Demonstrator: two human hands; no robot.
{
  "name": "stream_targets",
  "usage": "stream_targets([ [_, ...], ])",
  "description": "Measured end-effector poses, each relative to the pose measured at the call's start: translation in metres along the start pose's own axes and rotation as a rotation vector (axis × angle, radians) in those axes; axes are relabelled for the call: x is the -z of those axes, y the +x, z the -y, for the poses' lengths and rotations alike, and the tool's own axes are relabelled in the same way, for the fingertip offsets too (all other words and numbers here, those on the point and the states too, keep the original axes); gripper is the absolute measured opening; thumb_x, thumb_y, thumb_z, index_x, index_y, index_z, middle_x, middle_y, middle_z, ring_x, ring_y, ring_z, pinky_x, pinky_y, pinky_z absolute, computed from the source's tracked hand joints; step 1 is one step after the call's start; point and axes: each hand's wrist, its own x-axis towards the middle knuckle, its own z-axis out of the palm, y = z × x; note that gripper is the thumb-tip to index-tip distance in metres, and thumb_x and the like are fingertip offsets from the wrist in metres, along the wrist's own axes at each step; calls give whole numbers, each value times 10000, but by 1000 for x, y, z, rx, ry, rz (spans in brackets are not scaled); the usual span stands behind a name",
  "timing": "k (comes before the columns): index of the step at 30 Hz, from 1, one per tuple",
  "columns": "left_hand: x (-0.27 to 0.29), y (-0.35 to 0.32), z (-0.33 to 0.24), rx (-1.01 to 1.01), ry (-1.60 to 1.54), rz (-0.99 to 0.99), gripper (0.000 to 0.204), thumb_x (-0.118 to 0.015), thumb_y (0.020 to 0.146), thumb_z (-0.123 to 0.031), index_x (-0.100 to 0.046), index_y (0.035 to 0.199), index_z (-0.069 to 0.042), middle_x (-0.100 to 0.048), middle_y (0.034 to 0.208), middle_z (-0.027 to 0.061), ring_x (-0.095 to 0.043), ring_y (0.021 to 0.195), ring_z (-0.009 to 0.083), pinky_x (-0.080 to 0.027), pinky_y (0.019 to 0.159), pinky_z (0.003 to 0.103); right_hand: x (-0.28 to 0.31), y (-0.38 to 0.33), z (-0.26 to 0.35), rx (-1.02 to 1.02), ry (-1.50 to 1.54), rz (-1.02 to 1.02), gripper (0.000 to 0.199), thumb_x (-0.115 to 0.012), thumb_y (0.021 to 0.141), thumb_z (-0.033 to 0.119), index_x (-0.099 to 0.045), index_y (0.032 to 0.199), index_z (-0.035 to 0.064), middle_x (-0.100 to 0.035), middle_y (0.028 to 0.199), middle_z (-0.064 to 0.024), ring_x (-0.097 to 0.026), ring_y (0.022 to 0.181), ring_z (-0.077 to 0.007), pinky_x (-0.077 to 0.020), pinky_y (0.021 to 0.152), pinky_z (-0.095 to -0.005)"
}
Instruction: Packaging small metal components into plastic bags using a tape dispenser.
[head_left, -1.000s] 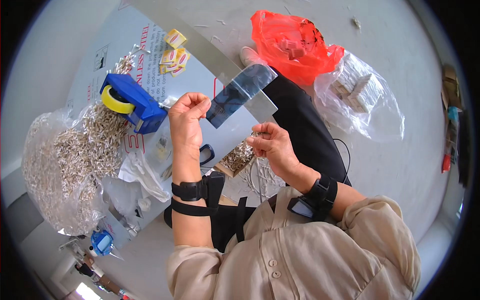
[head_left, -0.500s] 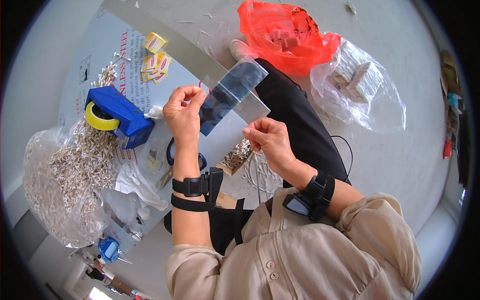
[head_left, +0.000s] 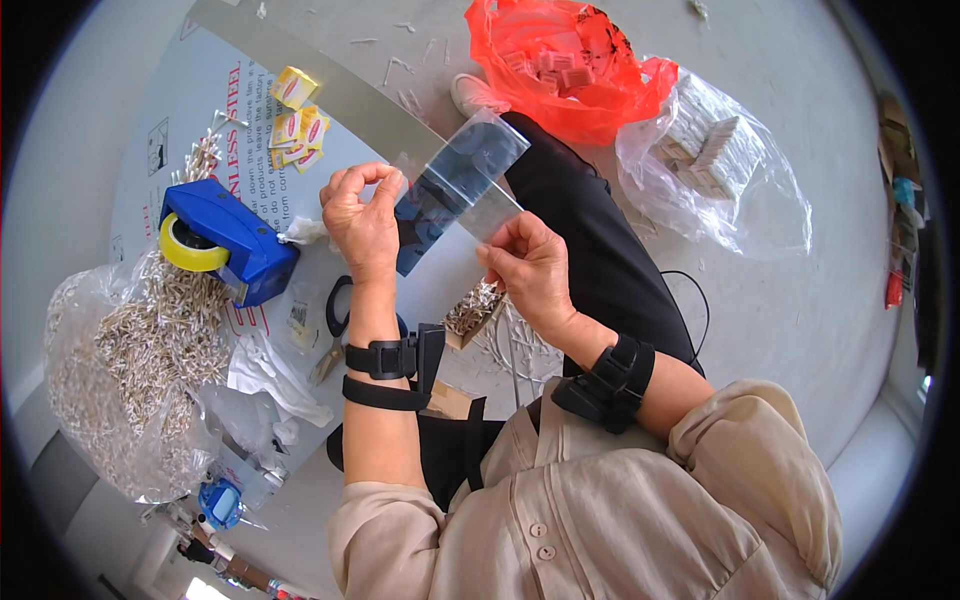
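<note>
Between my hands is a creased, see-through plastic sheet (head_left: 462, 172), dark bluish where it reflects. The thumb and fingers of my left hand (head_left: 362, 222) are closed in a pinch at its left side. My right hand (head_left: 532, 272) pinches its lower right corner. Whether the sheet is a single layer or a flat sleeve I cannot tell. Left of my left hand stands a blue tape dispenser (head_left: 228, 242) with a yellow roll (head_left: 190, 245). Scissors with dark handles (head_left: 338, 308) lie partly hidden behind my left forearm.
A clear bag of cotton swabs (head_left: 140, 370) lies at the left. Small yellow packets (head_left: 297, 135) are on the table (head_left: 165, 110). An open box of swabs (head_left: 470, 312) is below my hands. On the floor are a red bag (head_left: 600, 100) and a clear bag of white packs (head_left: 715, 160).
My right hand has moved up and left and now grips the sheet's corner. My left hand keeps its pinch, shifted slightly left. The whole view has shifted a little.
</note>
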Motion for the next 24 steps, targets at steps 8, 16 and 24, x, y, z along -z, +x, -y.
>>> stream_targets([
  [8,-7,-1,-1,-28,123,-51,121,-775,700,-71,-697,782,-114,-624,824,-25,-501,899,200,-421,828,325,2,8,-10,336,-348,-5,67,-648,789,-28,-637,810,35,-603,701,-73,-584,595,-164,-470,552,-281],
  [16,-10,0,1,-37,115,-80,118,-776,694,-67,-697,768,-114,-614,815,-26,-494,904,203,-423,832,329,0,8,0,417,-623,-26,83,-665,776,16,-694,836,66,-658,795,-93,-654,720,-279,-527,629,-330],
  [24,-13,2,3,-35,129,-77,120,-780,685,-67,-699,759,-115,-615,805,-23,-495,884,202,-427,814,333,-1,10,1,434,-684,-39,65,-663,778,23,-693,824,58,-662,798,-90,-654,714,-279,-531,628,-333],
])
